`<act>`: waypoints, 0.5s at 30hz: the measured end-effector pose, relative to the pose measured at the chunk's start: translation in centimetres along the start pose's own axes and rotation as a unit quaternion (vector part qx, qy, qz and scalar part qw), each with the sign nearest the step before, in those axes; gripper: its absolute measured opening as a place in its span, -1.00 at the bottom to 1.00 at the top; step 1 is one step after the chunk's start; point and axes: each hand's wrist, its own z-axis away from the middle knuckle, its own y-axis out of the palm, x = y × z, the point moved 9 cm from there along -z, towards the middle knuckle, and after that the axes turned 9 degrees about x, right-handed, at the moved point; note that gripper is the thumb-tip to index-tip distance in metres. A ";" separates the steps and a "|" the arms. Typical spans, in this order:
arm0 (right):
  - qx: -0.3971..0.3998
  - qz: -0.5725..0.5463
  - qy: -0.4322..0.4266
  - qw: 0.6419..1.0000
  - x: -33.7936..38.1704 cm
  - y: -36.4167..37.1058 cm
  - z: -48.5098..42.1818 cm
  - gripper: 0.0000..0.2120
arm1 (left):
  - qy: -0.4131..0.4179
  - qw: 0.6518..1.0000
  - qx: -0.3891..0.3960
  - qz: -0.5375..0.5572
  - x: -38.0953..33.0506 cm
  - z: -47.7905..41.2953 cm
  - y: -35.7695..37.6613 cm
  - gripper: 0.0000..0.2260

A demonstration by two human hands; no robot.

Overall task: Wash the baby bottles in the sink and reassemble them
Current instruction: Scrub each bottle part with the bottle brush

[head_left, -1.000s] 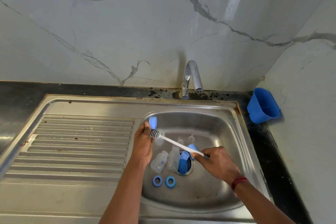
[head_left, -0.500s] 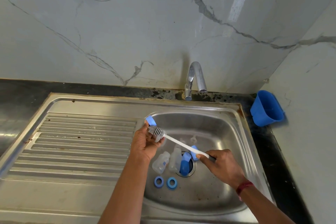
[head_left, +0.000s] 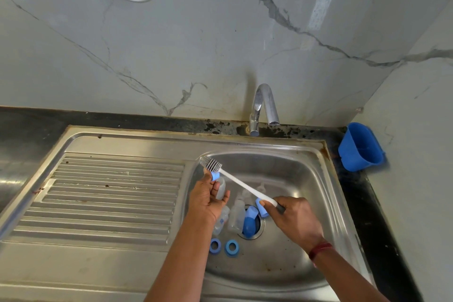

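Holding a small clear bottle [head_left: 220, 187] with a blue collar at its top end, your left hand [head_left: 207, 200] is curled around it over the left part of the sink basin [head_left: 289, 260]. That bottle looks frosted and see-through, tilted with its blue end up and away from you. Your right hand [head_left: 295, 219] is closed around the grey grip of a bottle brush [head_left: 241, 186], whose white handle runs up and to the left so that the bristled head sits just past the bottle's blue end, above the basin's left rim.

Below your hands, two more clear bottles [head_left: 236, 216] lie side by side on the basin floor, next to the drain. A rounded blue cap [head_left: 249, 224] rests over the drain opening, and a smaller pale blue piece [head_left: 261, 207] shows just under the brush handle near your right fingers. Two blue rings [head_left: 223, 247] lie flat on the steel close to each other, nearer to you than the bottles.

Behind the basin stands a chrome tap [head_left: 263, 105]; no water is visible at its spout. Left of the basin stretches the ribbed drainboard [head_left: 105, 193]. At the far right, a blue tub [head_left: 360, 147] leans in the corner on the dark counter against the marbled wall.
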 end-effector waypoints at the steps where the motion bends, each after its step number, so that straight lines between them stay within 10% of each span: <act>1: -0.006 0.005 -0.004 1.000 0.3 -0.2 -0.2 -0.49 | 0.007 1.000 -0.005 -0.019 0.0 0.1 -0.1 -0.85; 15: 0.038 0.022 0.047 0.998 -0.7 0.6 0.7 -0.52 | 0.157 0.951 -0.048 -0.262 -2.8 0.9 -0.9 -0.86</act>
